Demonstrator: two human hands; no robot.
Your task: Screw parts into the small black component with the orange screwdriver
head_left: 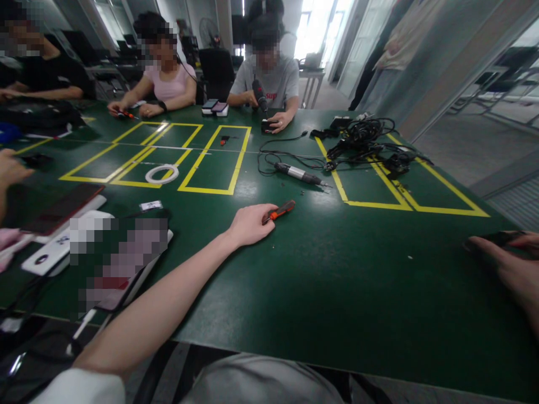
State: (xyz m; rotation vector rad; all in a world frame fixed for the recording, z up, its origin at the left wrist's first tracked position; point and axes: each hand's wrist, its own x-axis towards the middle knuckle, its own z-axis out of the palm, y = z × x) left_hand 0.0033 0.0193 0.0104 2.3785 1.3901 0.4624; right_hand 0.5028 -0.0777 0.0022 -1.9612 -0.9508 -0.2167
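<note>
My left hand (252,225) rests on the green table top, fingers curled round a small screwdriver (283,211) with an orange and dark grey handle. The handle points away to the right; its other end is hidden in my fingers. At the far right edge, my right hand (511,264) is closed on a dark object (499,239) with a bit of red beside it. Blur and the frame's edge keep me from telling what that object is. Beyond my left hand lies a silver and black corded electric screwdriver (298,173), its bit pointing right.
Tangled black cables (362,137) are heaped at the back right. A white tape ring (162,174) lies among yellow tape outlines (206,189). Phones and a white power bank (46,261) fill the left side. A co-worker across holds a power driver (260,95); others sit to the left.
</note>
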